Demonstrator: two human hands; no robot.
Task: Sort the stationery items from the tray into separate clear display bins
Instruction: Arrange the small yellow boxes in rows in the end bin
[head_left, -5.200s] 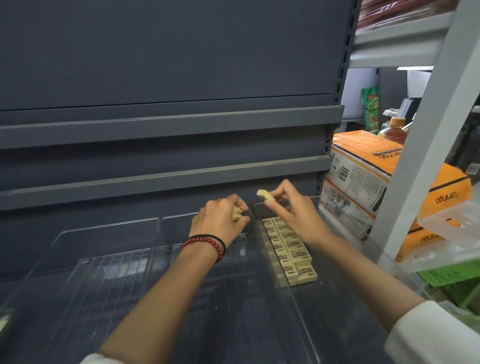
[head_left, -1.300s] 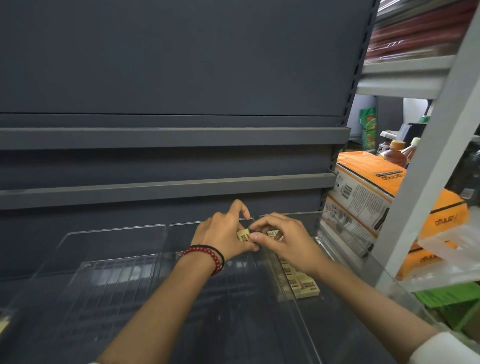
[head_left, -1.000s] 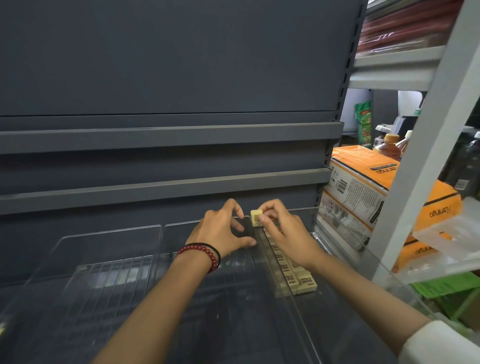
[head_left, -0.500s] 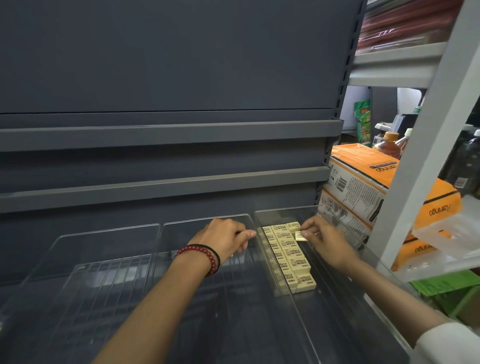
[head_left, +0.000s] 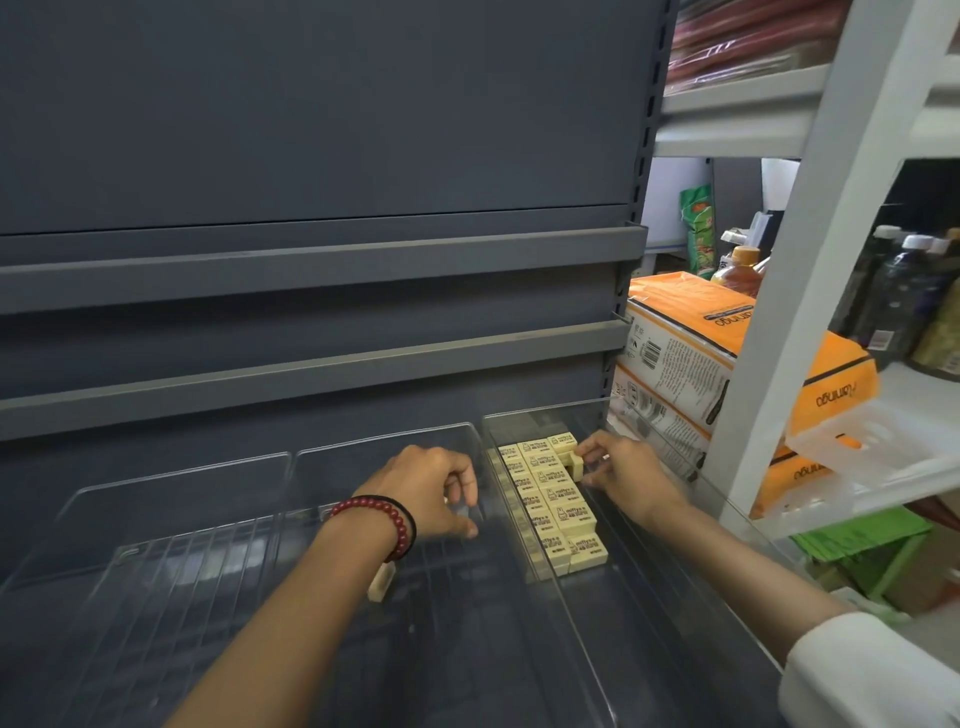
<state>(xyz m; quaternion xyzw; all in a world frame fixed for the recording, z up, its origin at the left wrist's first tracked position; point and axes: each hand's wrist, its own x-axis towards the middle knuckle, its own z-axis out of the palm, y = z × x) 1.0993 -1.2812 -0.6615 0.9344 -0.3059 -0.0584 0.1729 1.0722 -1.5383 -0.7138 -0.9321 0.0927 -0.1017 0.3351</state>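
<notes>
Head view, item one: right hand (head_left: 628, 478) reaches into the rightmost clear bin (head_left: 545, 410), thumb and fingertips pinching one cream eraser (head_left: 574, 463) set on edge against the rows of erasers (head_left: 550, 501) lying there. Item two: left hand (head_left: 434, 493) over the middle bin (head_left: 384, 441), fingers curled under; whether they hold anything cannot be told. One loose eraser (head_left: 382, 582) beneath that wrist. Surroundings: grey shelf panel (head_left: 311, 130), orange boxes (head_left: 691, 332) at right.

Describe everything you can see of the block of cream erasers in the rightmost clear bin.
The cream erasers are small rectangular blocks with dark print on top. They lie flat in tight rows running front to back along the left wall of the rightmost clear bin, seemingly two layers deep. At the far end the right hand pinches a single eraser on edge beside them.
</notes>
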